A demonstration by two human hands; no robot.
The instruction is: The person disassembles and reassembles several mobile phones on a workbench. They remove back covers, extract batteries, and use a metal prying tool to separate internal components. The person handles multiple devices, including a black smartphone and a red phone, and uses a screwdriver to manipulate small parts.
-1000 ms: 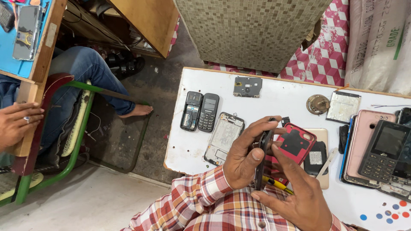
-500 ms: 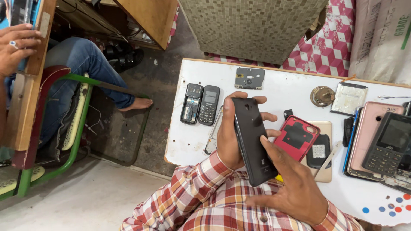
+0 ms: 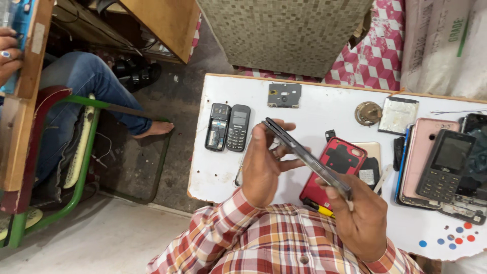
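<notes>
Both my hands hold a thin dark smartphone edge-on above the white table. My left hand grips its upper end with the thumb on the edge. My right hand grips its lower end. Under the phone lies a red phone case with a yellow-handled tool at its near edge. Left of my hands lie two small black keypad phones, one without its back cover.
A grey circuit plate, a round metal part, a silver shield plate, a pink phone back and a black keypad phone lie on the table. Another person's jeans leg and green-framed chair are at left.
I have turned the dark phone from showing its flat back to edge-on and tilted it. The camera view shifted slightly. The other person's hand at far left stays raised near the blue board.
</notes>
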